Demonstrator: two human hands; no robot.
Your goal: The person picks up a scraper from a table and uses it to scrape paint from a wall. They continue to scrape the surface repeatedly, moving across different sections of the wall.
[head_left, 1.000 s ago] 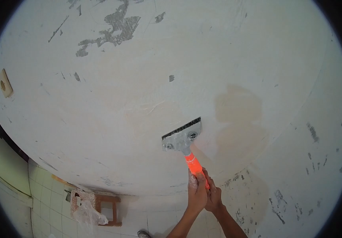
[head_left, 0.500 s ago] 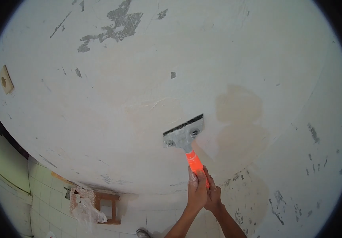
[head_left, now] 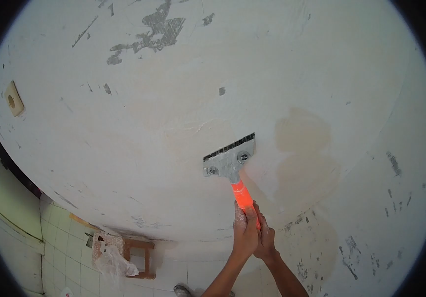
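Both my hands grip the orange handle of a wide-bladed scraper (head_left: 231,161). Its grey head, with two screws and a dark blade edge, lies at or very near the wall (head_left: 143,128), tilted up to the right. My left hand (head_left: 245,230) is wrapped round the handle, with white dust on the fingers. Behind it, my right hand (head_left: 266,237) is closed on the lower end of the same handle. Faint raised flakes show on the wall just above the blade. Whether the blade touches the surface is hard to tell.
Grey bare patches (head_left: 163,32) mark the upper wall, and a damp-looking beige patch (head_left: 303,131) lies right of the blade. A wall socket (head_left: 13,99) is at the left. Below stands a wooden stool (head_left: 146,260) with bubble wrap and a clear plastic bag (head_left: 116,262) on the tiled floor.
The scraper and both hands have shifted slightly upward along the wall. The view has moved a little, so the wall marks and stool appear farther right.
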